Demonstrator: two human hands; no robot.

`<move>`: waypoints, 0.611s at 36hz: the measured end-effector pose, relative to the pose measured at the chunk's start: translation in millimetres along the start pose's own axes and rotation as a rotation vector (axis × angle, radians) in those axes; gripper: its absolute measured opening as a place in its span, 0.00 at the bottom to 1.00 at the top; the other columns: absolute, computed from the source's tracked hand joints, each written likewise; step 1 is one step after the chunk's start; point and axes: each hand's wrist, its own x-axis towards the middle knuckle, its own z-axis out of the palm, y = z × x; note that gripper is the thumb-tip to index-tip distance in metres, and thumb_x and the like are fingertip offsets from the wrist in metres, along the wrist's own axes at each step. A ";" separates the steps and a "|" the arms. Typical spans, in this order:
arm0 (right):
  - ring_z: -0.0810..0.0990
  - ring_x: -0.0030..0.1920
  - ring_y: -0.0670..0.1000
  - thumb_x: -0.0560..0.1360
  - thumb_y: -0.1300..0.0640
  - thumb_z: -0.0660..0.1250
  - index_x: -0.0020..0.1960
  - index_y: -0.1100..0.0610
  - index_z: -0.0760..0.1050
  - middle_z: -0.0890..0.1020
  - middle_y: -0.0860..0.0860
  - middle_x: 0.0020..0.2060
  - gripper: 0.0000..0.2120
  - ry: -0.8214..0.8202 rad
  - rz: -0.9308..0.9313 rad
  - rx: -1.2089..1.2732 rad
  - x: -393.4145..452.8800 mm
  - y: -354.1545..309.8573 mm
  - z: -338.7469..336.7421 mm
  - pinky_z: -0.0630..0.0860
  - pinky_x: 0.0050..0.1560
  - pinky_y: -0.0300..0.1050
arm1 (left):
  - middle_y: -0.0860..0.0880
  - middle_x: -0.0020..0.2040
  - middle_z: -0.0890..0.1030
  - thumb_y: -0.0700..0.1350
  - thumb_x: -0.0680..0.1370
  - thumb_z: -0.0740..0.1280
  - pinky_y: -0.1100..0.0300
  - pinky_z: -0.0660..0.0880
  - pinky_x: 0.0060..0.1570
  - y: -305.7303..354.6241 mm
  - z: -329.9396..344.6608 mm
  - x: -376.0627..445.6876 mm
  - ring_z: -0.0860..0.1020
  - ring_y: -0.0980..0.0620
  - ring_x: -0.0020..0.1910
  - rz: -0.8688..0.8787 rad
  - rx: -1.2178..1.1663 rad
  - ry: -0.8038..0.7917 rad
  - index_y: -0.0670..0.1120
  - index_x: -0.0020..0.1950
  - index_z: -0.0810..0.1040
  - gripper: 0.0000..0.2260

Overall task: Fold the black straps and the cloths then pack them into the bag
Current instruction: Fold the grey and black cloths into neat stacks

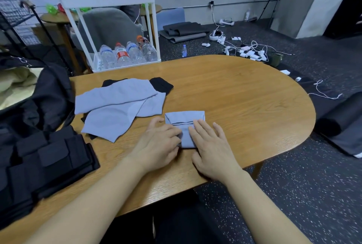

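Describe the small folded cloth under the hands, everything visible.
The folded cloth is a pale grey-blue, soft knit-looking fabric, folded into a compact, roughly rectangular packet with a flap edge running across its upper part. It lies flat on the wooden table, near the front edge, just right of the unfolded grey-blue cloths and close to them. The left hand covers its left side, fingers curled at the edge; whether they grip is unclear. The right hand presses flat on its right side.

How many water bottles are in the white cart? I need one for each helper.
4, side by side on the white cart's bottom shelf. A fifth stands on the floor. More may be hidden.
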 end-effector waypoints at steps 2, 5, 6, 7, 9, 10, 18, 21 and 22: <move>0.71 0.70 0.57 0.66 0.49 0.54 0.66 0.59 0.74 0.75 0.58 0.68 0.32 -0.005 -0.034 0.019 7.3 0.3 -2.0 0.54 0.71 0.54 | 0.55 0.48 0.82 0.49 0.72 0.60 0.50 0.60 0.63 1.5 1.9 4.9 0.80 0.53 0.48 -0.043 -0.055 0.021 0.48 0.38 0.82 0.12; 0.67 0.73 0.57 0.66 0.47 0.51 0.68 0.59 0.72 0.72 0.58 0.70 0.34 -0.041 -0.058 0.042 18.4 4.8 -1.7 0.54 0.74 0.53 | 0.53 0.55 0.83 0.50 0.69 0.60 0.54 0.59 0.65 2.7 1.5 10.0 0.79 0.55 0.55 -0.147 -0.184 0.043 0.49 0.36 0.80 0.10; 0.66 0.73 0.57 0.66 0.47 0.51 0.67 0.59 0.73 0.72 0.58 0.70 0.34 -0.042 -0.062 0.043 21.4 6.7 -0.7 0.53 0.73 0.52 | 0.51 0.58 0.82 0.51 0.69 0.60 0.56 0.58 0.65 2.1 1.1 11.4 0.78 0.54 0.59 -0.165 -0.208 0.038 0.50 0.36 0.80 0.10; 0.67 0.73 0.57 0.66 0.48 0.50 0.65 0.59 0.74 0.73 0.57 0.69 0.33 -0.043 -0.065 0.049 23.9 8.6 -0.1 0.52 0.73 0.51 | 0.50 0.61 0.81 0.51 0.69 0.60 0.58 0.57 0.66 1.4 1.3 12.6 0.77 0.55 0.63 -0.175 -0.227 0.019 0.50 0.38 0.79 0.10; 0.69 0.70 0.56 0.65 0.48 0.48 0.58 0.57 0.76 0.76 0.54 0.63 0.30 -0.035 -0.079 0.082 28.1 12.7 0.9 0.54 0.74 0.49 | 0.51 0.64 0.80 0.52 0.70 0.59 0.62 0.53 0.68 0.0 2.2 13.9 0.72 0.57 0.69 -0.199 -0.278 -0.037 0.51 0.42 0.78 0.10; 0.71 0.67 0.54 0.65 0.49 0.48 0.56 0.57 0.76 0.77 0.52 0.59 0.28 -0.022 -0.089 0.103 29.4 14.4 1.4 0.56 0.72 0.48 | 0.53 0.63 0.80 0.53 0.71 0.58 0.65 0.51 0.68 -0.2 2.6 13.3 0.70 0.59 0.69 -0.210 -0.311 -0.061 0.51 0.44 0.76 0.10; 0.76 0.66 0.52 0.65 0.54 0.56 0.59 0.56 0.80 0.81 0.52 0.61 0.26 0.059 -0.098 0.301 27.4 32.1 11.4 0.69 0.68 0.51 | 0.59 0.60 0.79 0.48 0.71 0.62 0.63 0.54 0.73 -9.5 8.9 2.3 0.72 0.62 0.65 -0.258 -0.484 -0.100 0.53 0.53 0.72 0.12; 0.76 0.64 0.48 0.65 0.57 0.59 0.58 0.55 0.82 0.82 0.49 0.60 0.24 0.161 -0.042 0.469 24.9 40.1 13.0 0.72 0.65 0.47 | 0.57 0.52 0.81 0.45 0.74 0.63 0.63 0.70 0.59 -13.5 8.5 3.3 0.77 0.58 0.56 -0.400 -0.649 -0.041 0.52 0.51 0.76 0.08; 0.77 0.61 0.46 0.65 0.57 0.59 0.56 0.53 0.82 0.83 0.47 0.57 0.22 0.175 0.008 0.546 24.7 40.2 10.9 0.74 0.62 0.45 | 0.56 0.49 0.82 0.45 0.76 0.63 0.61 0.72 0.53 -13.9 7.4 4.6 0.77 0.57 0.52 -0.446 -0.694 -0.020 0.52 0.50 0.76 0.05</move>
